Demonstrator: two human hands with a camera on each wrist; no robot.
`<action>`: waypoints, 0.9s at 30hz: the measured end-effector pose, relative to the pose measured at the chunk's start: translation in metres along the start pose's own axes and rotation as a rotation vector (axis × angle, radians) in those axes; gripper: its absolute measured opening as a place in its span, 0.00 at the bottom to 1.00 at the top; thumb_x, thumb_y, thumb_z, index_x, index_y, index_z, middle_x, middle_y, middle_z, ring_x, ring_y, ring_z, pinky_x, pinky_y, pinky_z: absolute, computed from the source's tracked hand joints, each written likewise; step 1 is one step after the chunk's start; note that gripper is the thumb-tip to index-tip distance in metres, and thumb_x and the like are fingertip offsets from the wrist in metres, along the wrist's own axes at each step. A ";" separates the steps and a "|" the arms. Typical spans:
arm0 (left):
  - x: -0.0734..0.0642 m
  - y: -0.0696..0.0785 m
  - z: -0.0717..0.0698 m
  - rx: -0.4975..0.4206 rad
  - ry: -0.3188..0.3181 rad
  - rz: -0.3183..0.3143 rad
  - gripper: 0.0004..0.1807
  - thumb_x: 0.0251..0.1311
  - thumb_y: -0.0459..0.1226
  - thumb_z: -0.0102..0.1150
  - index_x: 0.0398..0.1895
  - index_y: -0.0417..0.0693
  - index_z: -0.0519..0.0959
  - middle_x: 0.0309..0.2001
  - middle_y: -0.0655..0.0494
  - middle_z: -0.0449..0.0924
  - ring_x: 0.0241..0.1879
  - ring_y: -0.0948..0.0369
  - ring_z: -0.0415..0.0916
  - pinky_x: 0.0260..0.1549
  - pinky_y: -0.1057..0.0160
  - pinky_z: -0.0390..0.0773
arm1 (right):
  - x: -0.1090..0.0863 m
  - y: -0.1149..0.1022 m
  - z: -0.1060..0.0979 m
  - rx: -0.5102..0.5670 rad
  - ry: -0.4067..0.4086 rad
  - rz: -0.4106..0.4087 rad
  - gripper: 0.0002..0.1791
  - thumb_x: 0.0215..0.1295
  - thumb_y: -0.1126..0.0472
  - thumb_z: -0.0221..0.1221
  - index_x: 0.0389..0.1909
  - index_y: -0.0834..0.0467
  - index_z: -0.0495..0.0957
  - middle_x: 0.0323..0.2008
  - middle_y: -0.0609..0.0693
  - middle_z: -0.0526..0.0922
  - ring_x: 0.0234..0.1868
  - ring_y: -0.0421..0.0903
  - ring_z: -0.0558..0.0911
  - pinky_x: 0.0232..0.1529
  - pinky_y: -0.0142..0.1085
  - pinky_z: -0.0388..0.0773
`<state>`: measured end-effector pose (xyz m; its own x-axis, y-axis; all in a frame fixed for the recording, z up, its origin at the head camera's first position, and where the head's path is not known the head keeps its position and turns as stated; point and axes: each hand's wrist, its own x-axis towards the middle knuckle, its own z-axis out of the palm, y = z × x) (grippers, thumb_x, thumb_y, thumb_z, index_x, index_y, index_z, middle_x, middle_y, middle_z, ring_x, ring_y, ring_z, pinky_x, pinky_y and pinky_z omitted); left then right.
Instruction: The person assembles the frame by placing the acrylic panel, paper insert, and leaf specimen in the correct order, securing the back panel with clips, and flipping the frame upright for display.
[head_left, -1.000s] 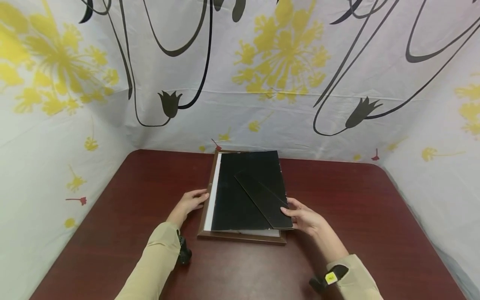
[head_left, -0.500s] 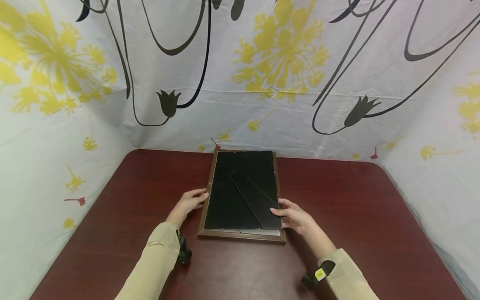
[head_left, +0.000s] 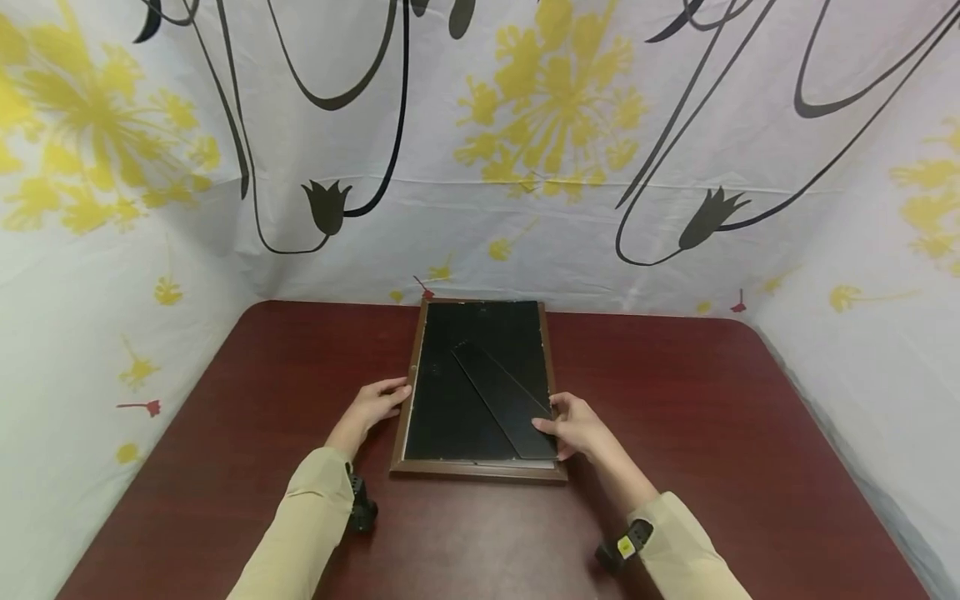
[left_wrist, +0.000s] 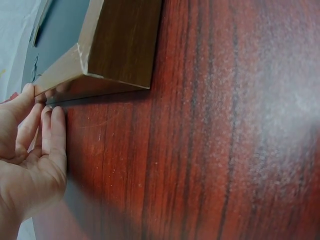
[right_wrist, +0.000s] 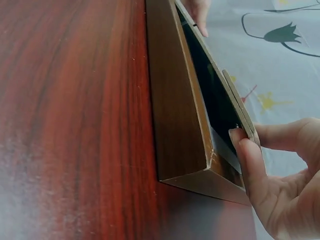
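A brown wooden picture frame [head_left: 480, 472] lies face down on the table, its back towards me. Over its opening sits a black backing board [head_left: 438, 417] with a folded stand leg [head_left: 498, 400]. My left hand [head_left: 372, 406] grips the left rim, thumb on top and fingers against the outer side, as the left wrist view shows. My right hand [head_left: 576, 427] pinches the board near its lower right corner. In the right wrist view, that side of the board [right_wrist: 232, 95] is tilted up off the frame [right_wrist: 175, 100], leaving a gap. A thin white strip shows along the board's lower edge.
The dark red wooden table [head_left: 675, 450] reaches a patterned white cloth [head_left: 420, 233] behind and at both sides. The frame's far edge is close to the table's back edge. Each wrist carries a small black camera [head_left: 362, 504].
My right hand has moved left and brought the board over the frame's opening. The white strip on the left is now covered, and the lower one is narrower. My left hand stays on the rim.
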<state>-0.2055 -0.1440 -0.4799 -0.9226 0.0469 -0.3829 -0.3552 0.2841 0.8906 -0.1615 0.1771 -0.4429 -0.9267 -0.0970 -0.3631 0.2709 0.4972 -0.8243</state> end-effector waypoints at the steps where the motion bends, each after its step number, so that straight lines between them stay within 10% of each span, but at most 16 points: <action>1: 0.000 0.000 0.000 0.002 -0.002 0.001 0.26 0.65 0.39 0.50 0.65 0.41 0.62 0.65 0.38 0.60 0.62 0.46 0.64 0.58 0.53 0.72 | 0.000 0.000 0.001 -0.011 -0.001 -0.005 0.32 0.58 0.60 0.60 0.61 0.68 0.59 0.23 0.52 0.74 0.10 0.38 0.67 0.10 0.31 0.75; 27: -0.001 0.003 -0.003 0.000 -0.009 -0.007 0.27 0.65 0.39 0.50 0.65 0.41 0.62 0.65 0.38 0.60 0.62 0.47 0.64 0.59 0.53 0.71 | -0.007 -0.001 0.004 -0.195 -0.003 -0.089 0.36 0.61 0.60 0.58 0.65 0.70 0.55 0.15 0.51 0.73 0.07 0.37 0.72 0.13 0.34 0.77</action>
<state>-0.2057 -0.1458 -0.4766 -0.9184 0.0539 -0.3919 -0.3621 0.2844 0.8877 -0.1543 0.1736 -0.4418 -0.9438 -0.1499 -0.2944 0.1327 0.6439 -0.7535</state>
